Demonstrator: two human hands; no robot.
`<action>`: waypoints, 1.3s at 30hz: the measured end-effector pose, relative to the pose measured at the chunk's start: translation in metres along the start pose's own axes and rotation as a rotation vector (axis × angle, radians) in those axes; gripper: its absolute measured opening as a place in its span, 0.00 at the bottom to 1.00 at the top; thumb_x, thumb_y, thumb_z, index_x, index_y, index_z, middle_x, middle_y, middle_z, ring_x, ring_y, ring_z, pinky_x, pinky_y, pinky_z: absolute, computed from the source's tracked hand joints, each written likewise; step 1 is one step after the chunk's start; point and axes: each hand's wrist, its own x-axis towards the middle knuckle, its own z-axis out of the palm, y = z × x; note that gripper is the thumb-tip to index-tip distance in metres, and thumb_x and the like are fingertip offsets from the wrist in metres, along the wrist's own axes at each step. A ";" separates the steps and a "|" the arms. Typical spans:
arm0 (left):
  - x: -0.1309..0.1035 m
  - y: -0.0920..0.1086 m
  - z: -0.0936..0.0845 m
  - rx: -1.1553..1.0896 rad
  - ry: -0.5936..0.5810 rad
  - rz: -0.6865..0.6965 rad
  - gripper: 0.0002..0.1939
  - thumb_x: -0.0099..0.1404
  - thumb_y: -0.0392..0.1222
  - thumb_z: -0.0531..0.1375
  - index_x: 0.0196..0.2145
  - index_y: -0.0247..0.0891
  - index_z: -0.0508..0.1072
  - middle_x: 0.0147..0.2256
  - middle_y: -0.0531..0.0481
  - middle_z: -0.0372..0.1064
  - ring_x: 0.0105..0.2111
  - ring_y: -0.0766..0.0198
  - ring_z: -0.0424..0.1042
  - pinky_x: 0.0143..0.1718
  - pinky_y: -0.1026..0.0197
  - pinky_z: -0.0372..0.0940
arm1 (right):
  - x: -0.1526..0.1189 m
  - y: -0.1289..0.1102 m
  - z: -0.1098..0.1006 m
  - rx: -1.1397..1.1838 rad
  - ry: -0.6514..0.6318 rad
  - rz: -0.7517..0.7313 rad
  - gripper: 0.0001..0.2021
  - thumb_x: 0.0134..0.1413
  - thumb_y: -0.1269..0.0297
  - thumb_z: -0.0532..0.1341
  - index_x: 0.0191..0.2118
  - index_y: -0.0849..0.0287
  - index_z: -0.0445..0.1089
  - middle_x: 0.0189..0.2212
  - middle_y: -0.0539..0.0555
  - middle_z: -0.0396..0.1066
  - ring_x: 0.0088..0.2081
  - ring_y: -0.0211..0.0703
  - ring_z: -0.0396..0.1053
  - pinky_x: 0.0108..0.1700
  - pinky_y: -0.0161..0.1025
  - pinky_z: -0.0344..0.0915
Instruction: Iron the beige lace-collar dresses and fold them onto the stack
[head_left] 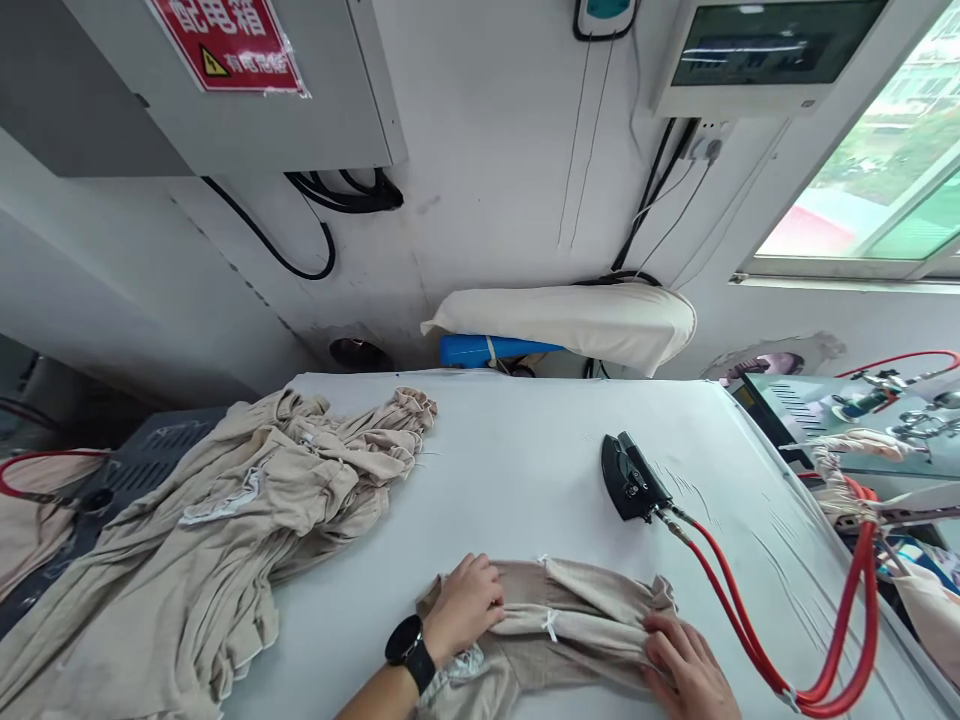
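Note:
A beige garment (pixel 577 628) with small white bows lies folded in long strips at the table's front edge. My left hand (pixel 466 606), a black watch on its wrist, grips the garment's left end with curled fingers. By that wrist some whitish gathered trim (pixel 466 664) shows. My right hand (pixel 686 665) holds the right end, its fingers bent over the cloth and its thumb mostly hidden. Beyond the garment, to the right, a black steam iron (pixel 632 478) rests on the table, apart from both hands.
Several beige garments (pixel 225 530) are heaped on the left of the white table (pixel 510 470). Red hoses (pixel 757 650) loop from the iron along the right side to a bundle there. A cloth-covered board (pixel 570 315) stands behind the table, below a grey electrical box (pixel 262 130).

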 end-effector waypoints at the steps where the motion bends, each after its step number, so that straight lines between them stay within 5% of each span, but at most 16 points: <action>1: -0.001 -0.003 -0.004 -0.058 0.024 0.016 0.08 0.68 0.47 0.64 0.32 0.44 0.79 0.39 0.49 0.77 0.49 0.53 0.71 0.51 0.54 0.58 | 0.001 -0.005 -0.006 0.048 -0.018 0.052 0.15 0.66 0.45 0.54 0.36 0.47 0.69 0.38 0.55 0.77 0.37 0.52 0.75 0.40 0.45 0.71; 5: 0.006 -0.015 -0.012 -0.176 0.104 -0.136 0.12 0.75 0.44 0.53 0.39 0.45 0.77 0.39 0.51 0.79 0.42 0.59 0.73 0.43 0.58 0.58 | 0.032 -0.018 -0.034 0.107 -0.143 0.251 0.17 0.66 0.39 0.52 0.41 0.46 0.66 0.25 0.46 0.72 0.25 0.45 0.68 0.31 0.40 0.65; 9: 0.027 -0.022 0.001 -0.051 0.198 -0.339 0.14 0.77 0.45 0.50 0.41 0.45 0.75 0.36 0.50 0.79 0.39 0.57 0.75 0.39 0.57 0.55 | 0.094 -0.017 -0.052 -0.053 -0.361 0.157 0.08 0.64 0.49 0.59 0.41 0.45 0.70 0.36 0.46 0.78 0.33 0.47 0.74 0.37 0.41 0.65; 11: 0.032 -0.022 0.008 -0.058 0.256 -0.338 0.15 0.77 0.45 0.50 0.40 0.45 0.75 0.38 0.49 0.79 0.39 0.56 0.74 0.40 0.57 0.56 | 0.117 -0.022 -0.049 -0.181 -0.331 0.050 0.03 0.60 0.59 0.61 0.38 0.47 0.72 0.44 0.50 0.78 0.41 0.51 0.76 0.44 0.45 0.66; 16: 0.023 -0.027 0.013 -0.161 0.310 -0.195 0.13 0.71 0.54 0.60 0.36 0.43 0.74 0.40 0.50 0.76 0.42 0.56 0.72 0.48 0.56 0.57 | 0.134 -0.075 -0.001 -0.084 -0.092 -0.081 0.08 0.69 0.58 0.57 0.47 0.48 0.72 0.47 0.54 0.75 0.47 0.50 0.72 0.51 0.48 0.63; 19: 0.019 -0.033 0.017 -0.167 0.226 -0.200 0.09 0.66 0.48 0.65 0.33 0.42 0.73 0.38 0.51 0.76 0.43 0.55 0.71 0.48 0.55 0.56 | 0.128 -0.102 0.044 0.063 -0.169 -0.121 0.09 0.71 0.53 0.57 0.42 0.49 0.72 0.40 0.51 0.74 0.42 0.48 0.70 0.47 0.45 0.62; 22: 0.019 -0.038 0.020 -0.194 0.240 -0.323 0.06 0.66 0.44 0.63 0.33 0.41 0.72 0.37 0.51 0.76 0.42 0.57 0.72 0.47 0.55 0.56 | 0.118 -0.099 0.075 0.071 -0.207 -0.117 0.10 0.68 0.51 0.60 0.38 0.48 0.73 0.37 0.50 0.73 0.41 0.50 0.69 0.45 0.46 0.60; 26: 0.019 -0.043 0.018 -0.252 0.232 -0.329 0.06 0.62 0.44 0.65 0.34 0.42 0.74 0.38 0.52 0.77 0.42 0.57 0.72 0.48 0.56 0.57 | 0.119 -0.090 0.078 0.117 -0.190 -0.075 0.09 0.67 0.51 0.62 0.39 0.47 0.73 0.39 0.50 0.73 0.42 0.51 0.68 0.46 0.47 0.59; 32: 0.027 -0.043 0.009 -0.274 0.154 -0.338 0.05 0.59 0.39 0.63 0.35 0.41 0.77 0.36 0.53 0.76 0.39 0.60 0.72 0.47 0.57 0.57 | 0.123 -0.116 0.086 0.171 -0.218 -0.079 0.08 0.67 0.52 0.61 0.45 0.45 0.74 0.43 0.53 0.75 0.45 0.54 0.70 0.50 0.51 0.63; 35: 0.025 -0.040 0.006 -0.265 0.175 -0.338 0.03 0.61 0.39 0.63 0.34 0.41 0.77 0.36 0.52 0.76 0.40 0.59 0.72 0.46 0.57 0.58 | 0.144 -0.096 0.068 0.193 -0.210 -0.120 0.11 0.65 0.52 0.62 0.51 0.42 0.75 0.49 0.53 0.76 0.49 0.54 0.71 0.52 0.52 0.65; 37: 0.018 -0.044 0.002 -0.305 0.205 -0.315 0.06 0.60 0.41 0.65 0.37 0.42 0.78 0.39 0.50 0.76 0.42 0.57 0.72 0.46 0.57 0.60 | 0.178 -0.062 0.033 0.158 -0.035 -0.110 0.18 0.64 0.50 0.63 0.57 0.43 0.73 0.55 0.55 0.74 0.55 0.55 0.69 0.59 0.53 0.63; 39: 0.007 -0.052 -0.003 -0.365 0.253 -0.316 0.11 0.60 0.44 0.67 0.42 0.43 0.78 0.42 0.50 0.76 0.44 0.56 0.72 0.48 0.57 0.61 | 0.219 -0.020 -0.012 0.063 0.222 0.075 0.22 0.64 0.46 0.61 0.56 0.51 0.74 0.56 0.61 0.73 0.57 0.58 0.68 0.61 0.55 0.60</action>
